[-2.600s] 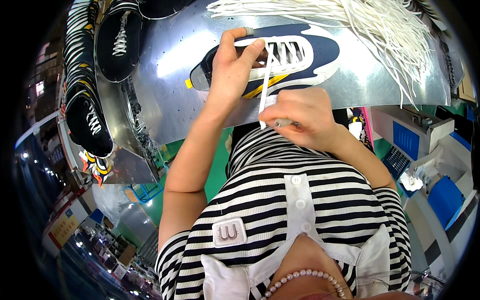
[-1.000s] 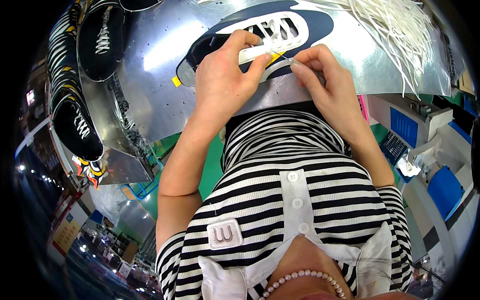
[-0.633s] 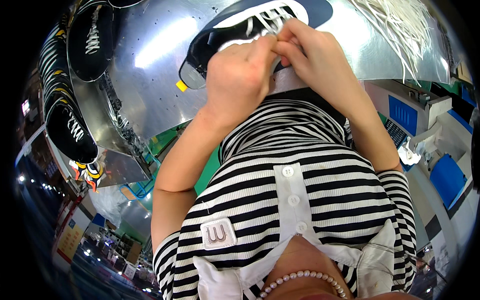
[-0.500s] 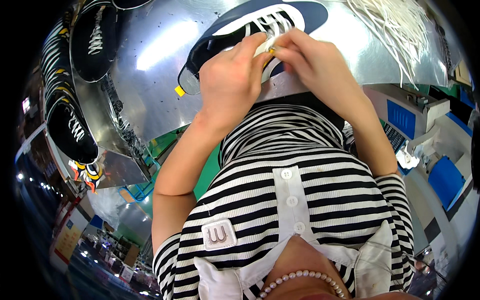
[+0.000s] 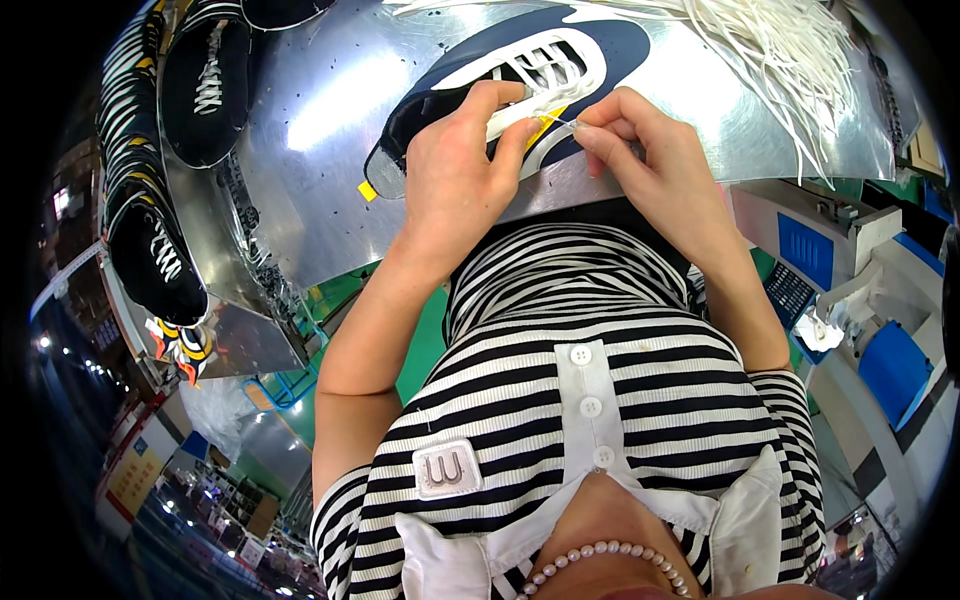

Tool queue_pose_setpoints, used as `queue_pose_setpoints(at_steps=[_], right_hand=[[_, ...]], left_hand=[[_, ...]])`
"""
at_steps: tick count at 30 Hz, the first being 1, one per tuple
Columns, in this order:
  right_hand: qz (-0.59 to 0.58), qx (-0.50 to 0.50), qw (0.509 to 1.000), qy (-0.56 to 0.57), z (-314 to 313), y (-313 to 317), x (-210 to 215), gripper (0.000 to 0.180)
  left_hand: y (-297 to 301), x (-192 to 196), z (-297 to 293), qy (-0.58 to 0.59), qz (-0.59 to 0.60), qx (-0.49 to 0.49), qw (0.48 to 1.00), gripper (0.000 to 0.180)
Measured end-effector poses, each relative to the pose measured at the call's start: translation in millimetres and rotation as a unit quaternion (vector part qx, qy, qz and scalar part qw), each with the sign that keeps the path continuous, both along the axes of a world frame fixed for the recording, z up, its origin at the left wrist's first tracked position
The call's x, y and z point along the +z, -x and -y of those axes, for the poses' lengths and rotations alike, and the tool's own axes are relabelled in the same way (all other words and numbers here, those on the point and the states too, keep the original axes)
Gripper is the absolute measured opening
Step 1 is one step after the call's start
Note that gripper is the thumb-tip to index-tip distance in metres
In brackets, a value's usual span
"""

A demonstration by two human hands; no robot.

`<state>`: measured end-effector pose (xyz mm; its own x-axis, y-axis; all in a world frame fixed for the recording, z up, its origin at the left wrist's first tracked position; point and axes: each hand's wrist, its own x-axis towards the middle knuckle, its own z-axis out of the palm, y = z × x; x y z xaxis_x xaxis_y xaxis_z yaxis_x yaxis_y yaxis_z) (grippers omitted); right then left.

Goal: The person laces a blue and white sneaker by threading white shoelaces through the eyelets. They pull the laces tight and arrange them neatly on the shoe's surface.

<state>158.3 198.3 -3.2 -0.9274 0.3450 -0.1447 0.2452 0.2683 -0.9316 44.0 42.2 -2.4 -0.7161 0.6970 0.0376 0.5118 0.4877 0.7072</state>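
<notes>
A navy, white and black shoe upper (image 5: 485,45) lies flat on the metal table, its toe to the upper right. White lace (image 5: 548,66) crosses its eyelet rows in several bars. My left hand (image 5: 455,155) is closed at the near eyelet flap, thumb and forefinger pinching the white edge. Just right of it, my right hand (image 5: 655,150) pinches a lace end, with a thin pale stretch running between the two hands. A yellow patch shows on the upper beneath the fingers. What lies inside the left pinch is partly hidden.
Loose white laces (image 5: 775,50) are heaped at the far right of the metal table (image 5: 310,200). Laced black shoe uppers (image 5: 205,95) sit at the left, beside a long overlapping row of uppers (image 5: 130,120). Grey equipment with a blue panel (image 5: 803,248) stands at the right.
My right hand has drawn a little right and toward me, away from my left hand, which stays at the eyelet flap. More of the crossed lace and yellow patch now shows.
</notes>
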Motion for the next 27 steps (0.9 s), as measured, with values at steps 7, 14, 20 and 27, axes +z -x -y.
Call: queue_pose_setpoints(at_steps=[7,14,20,27], right_hand=[[0.004,0.014,1.0,-0.008,-1,9,-4,0.016],[-0.069,0.038,0.982,-0.171,6,25,-21,0.016],[-0.029,0.016,0.998,-0.048,-35,-1,8,0.013],[-0.134,-0.106,0.979,-0.112,-20,41,-45,0.02]], left_hand=[[-3,-6,1,0.002,-0.116,-0.059,0.991,0.022],[-9,-9,-2,-0.012,-0.155,-0.067,0.986,0.024],[-1,-7,10,-0.072,0.058,-0.033,0.995,0.022],[9,17,19,0.11,0.017,-0.162,0.98,0.03]])
